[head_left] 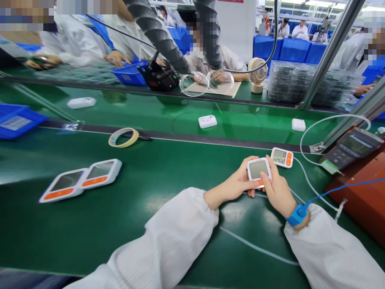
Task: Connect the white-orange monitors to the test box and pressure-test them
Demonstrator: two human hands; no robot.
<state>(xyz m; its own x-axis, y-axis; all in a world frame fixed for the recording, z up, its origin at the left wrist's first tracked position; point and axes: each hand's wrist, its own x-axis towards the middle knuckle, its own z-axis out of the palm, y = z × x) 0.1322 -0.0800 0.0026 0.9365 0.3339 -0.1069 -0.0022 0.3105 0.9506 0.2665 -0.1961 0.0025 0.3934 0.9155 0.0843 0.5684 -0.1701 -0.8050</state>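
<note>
Grip: The left hand [233,182] and the right hand [278,190] together pinched one monitor [257,169], thumbs on its front, fingers wrapping behind.
Monitor: It was over the green table [168,172], right of the middle, its screen facing up toward the person.
Handling: It seemed light and stiff, with a smooth shell that could slip; the screen was probably fragile, so the side edges looked best for holding.
Hidden: Its back and several fingertips were covered; I could not read any digits on its screen.
Beside: A second monitor [279,157], showing digits, lay just beyond the right hand.
Left side: Two monitors [100,170] lay touching, somewhat blurred.
Cut off: The orange box [361,200] and both sleeves [168,237] left the view.
</note>
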